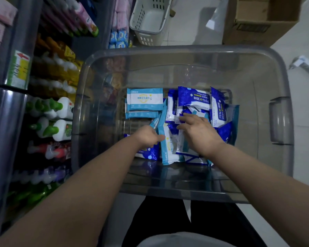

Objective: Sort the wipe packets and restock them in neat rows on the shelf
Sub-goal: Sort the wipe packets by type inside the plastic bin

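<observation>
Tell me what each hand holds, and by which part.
Left hand's grip pinches an upright light-blue packet by its upper edge. Right hand holds nothing; its fingers rest on the dark-blue packets.

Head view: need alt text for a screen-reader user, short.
Both hands reach into a clear plastic bin: the left hand grips an upright light-blue wipe packet, the right hand rests on the dark-blue wipe packets. Stocked shelves stand at left.

light blue packets, dark blue packets
</observation>
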### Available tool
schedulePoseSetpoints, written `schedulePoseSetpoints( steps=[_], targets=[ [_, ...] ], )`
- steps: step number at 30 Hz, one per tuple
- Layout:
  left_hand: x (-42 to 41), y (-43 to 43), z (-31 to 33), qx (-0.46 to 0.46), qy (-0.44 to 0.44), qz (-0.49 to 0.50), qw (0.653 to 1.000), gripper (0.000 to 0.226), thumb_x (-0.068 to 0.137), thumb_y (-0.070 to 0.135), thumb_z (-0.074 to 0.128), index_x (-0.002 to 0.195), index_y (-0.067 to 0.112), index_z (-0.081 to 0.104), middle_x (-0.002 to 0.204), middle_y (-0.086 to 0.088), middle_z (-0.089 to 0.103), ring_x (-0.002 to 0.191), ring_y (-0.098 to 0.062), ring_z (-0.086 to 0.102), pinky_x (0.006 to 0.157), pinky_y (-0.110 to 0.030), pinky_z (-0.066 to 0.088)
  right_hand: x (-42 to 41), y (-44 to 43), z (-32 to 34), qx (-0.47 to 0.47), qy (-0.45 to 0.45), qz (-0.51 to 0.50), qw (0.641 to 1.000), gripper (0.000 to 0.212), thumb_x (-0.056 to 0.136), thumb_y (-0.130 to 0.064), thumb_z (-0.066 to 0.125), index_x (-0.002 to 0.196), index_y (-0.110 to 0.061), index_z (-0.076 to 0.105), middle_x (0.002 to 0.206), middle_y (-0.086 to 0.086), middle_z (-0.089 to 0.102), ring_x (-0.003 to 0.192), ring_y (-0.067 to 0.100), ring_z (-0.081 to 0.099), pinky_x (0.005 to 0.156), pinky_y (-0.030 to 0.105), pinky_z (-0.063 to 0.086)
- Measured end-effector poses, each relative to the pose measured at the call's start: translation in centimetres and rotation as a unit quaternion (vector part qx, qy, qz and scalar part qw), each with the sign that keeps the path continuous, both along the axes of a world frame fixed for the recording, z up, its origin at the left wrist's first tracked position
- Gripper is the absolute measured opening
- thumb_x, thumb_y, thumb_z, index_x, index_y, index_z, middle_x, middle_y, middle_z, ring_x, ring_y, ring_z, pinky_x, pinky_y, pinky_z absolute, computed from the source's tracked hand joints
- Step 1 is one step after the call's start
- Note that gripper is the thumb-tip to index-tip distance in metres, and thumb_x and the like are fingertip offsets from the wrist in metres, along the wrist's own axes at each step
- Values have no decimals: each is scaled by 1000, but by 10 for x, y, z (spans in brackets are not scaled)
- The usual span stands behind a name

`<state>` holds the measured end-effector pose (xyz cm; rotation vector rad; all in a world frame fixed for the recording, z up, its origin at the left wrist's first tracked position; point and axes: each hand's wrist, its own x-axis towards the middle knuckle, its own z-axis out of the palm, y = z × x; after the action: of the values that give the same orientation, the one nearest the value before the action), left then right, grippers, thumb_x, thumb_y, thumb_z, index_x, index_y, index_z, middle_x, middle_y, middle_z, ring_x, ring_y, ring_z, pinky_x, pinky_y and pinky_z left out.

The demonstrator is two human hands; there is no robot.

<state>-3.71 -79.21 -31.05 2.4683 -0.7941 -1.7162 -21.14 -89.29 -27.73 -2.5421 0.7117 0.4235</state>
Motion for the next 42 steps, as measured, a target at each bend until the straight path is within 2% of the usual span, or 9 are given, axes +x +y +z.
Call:
schedulePoseSetpoints(
  steps=[6, 9, 11, 15, 19, 24, 33, 37, 42],
  targets=[
    [-29, -7, -3, 15, -3, 87, 996, 32, 82, 36, 75, 72, 14, 54, 82, -9, 65, 74, -22, 61, 64, -31, 50, -23, -5, -5, -27, -34, -98, 994, 61, 60, 8, 73, 118, -12, 66, 133, 13, 55, 125, 34, 50, 92, 47, 46],
    [-37, -9, 2, 8, -127, -13, 992, 32, 85, 42, 69, 91, 13, 58, 95, -7, 65, 82, -23, 61, 64, -32, 49, -28, -6, -5, -47, -41, -113, 992, 67, 55, 11, 72, 119, -11, 64, 131, 14, 55, 119, 37, 53, 88, 48, 48],
    [-41, -14, 10, -56, -227, -38, 971, 32, 90, 43, 62, 100, 13, 55, 94, -5, 61, 83, -23, 60, 65, -33, 48, -29, -8, -2, -52, -48, -148, 986, 73, 59, 13, 64, 127, -11, 57, 139, 15, 47, 124, 37, 47, 92, 47, 44],
    [-57, -27, 14, -81, -65, 78, 991, 39, 85, 45, 67, 64, 16, 50, 64, -7, 57, 61, -25, 58, 74, -45, 57, -31, -14, 8, -19, -10, -136, 990, 78, 78, 6, 53, 148, -21, 31, 158, 7, 16, 144, 28, 18, 107, 44, 29],
    [-71, -37, 12, -66, -46, 82, 993, 25, 83, 30, 69, 67, 12, 63, 78, -16, 70, 78, -31, 68, 74, -44, 58, -26, -19, 7, -11, 49, 18, 999, 69, 89, -5, 47, 149, -31, 25, 162, -1, -1, 148, 22, -6, 117, 44, 9],
    [-32, -35, 23, -69, -92, -15, 993, 22, 90, 19, 64, 76, 15, 47, 82, -8, 58, 71, -20, 55, 62, -31, 43, -22, -26, 11, -34, 77, -29, 996, 40, 92, -13, 42, 130, -23, 50, 156, 2, 22, 147, 23, 6, 117, 47, 10],
    [51, 17, 26, -3, -102, -332, 938, 10, 89, 16, 61, 96, 24, 62, 109, -6, 62, 100, -24, 56, 78, -32, 44, 29, 10, 3, 25, 39, 25, 999, 48, 89, -6, 47, 135, -20, 48, 154, 4, 28, 148, 20, 8, 118, 43, 9],
    [39, 28, -19, -8, -98, -414, 905, 60, 90, 15, 62, 145, 23, 39, 146, -8, 43, 128, -27, 46, 103, -33, 40, 38, 30, -8, 29, 48, 30, 998, 49, 89, -4, 45, 135, -20, 48, 155, 5, 27, 148, 21, 10, 118, 42, 10],
    [34, 32, -28, 19, -124, -464, 877, 67, 91, 4, 53, 150, 24, 27, 144, -9, 43, 127, -29, 46, 102, -38, 43, 40, 43, -13, 35, 78, 38, 996, 51, 90, -6, 46, 139, -20, 45, 155, 5, 26, 148, 22, 9, 119, 42, 12]
  ],
)
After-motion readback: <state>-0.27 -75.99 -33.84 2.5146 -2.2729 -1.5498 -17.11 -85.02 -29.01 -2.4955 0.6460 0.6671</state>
